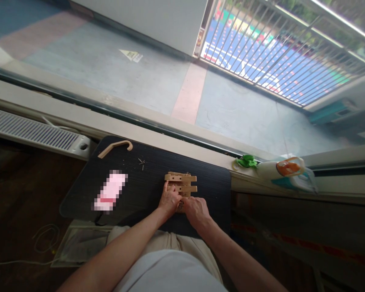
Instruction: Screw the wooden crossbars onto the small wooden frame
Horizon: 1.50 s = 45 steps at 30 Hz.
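A small wooden assembly (pixel 182 183) of pale slats lies on a black lap table (pixel 140 186) near its right half. My left hand (pixel 169 200) rests on the assembly's near left corner, fingers curled over the wood. My right hand (pixel 195 209) is closed at the near edge of the same piece, knuckles up, touching my left hand. What the right fingers pinch is hidden. Both forearms reach up from the bottom of the view.
A curved wooden hook piece (pixel 115 147) lies at the table's far left corner, small nails or pins (pixel 141 163) beside it, and a blurred pink object (pixel 110 191) at left. On the sill at right sit a green item (pixel 246 161) and a white-orange bottle (pixel 282 168). A radiator grille (pixel 33 132) runs left.
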{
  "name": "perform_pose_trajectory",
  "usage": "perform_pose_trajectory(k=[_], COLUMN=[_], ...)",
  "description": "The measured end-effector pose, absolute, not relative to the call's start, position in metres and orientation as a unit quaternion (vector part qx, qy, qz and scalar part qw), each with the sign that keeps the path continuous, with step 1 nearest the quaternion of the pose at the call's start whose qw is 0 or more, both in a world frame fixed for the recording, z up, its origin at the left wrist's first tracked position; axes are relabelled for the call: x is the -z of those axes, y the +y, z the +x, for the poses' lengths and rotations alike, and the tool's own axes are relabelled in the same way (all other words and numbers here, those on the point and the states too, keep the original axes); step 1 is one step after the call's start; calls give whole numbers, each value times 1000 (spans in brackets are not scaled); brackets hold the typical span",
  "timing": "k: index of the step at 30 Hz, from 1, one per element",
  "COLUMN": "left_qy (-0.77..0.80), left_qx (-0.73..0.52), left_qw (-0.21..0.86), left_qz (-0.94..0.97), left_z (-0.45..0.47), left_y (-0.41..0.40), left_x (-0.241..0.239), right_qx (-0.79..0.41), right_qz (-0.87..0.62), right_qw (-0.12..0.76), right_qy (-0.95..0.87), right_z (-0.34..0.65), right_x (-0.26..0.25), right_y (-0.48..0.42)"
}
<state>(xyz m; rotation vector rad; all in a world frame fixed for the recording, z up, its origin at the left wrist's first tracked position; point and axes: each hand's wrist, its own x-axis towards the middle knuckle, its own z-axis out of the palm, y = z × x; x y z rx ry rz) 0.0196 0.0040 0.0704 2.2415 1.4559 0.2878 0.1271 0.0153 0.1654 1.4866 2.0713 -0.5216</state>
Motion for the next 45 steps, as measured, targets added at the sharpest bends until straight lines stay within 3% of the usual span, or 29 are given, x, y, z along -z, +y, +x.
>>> perform_pose_trajectory(k=[27, 33, 45], left_qy=[535, 523, 479], left_qx=[-95, -92, -117], left_qw=[232, 207, 176], left_qz=[806, 822, 852], left_z=[20, 15, -11], left_y=[6, 6, -14], left_x=[-70, -73, -83], right_qx=[192, 207, 182], right_qz=[582, 608, 552], right_qw=[264, 226, 272], right_qy=[745, 732, 767], right_z=[129, 132, 128], right_x=[-163, -166, -179], right_y=[5, 8, 15])
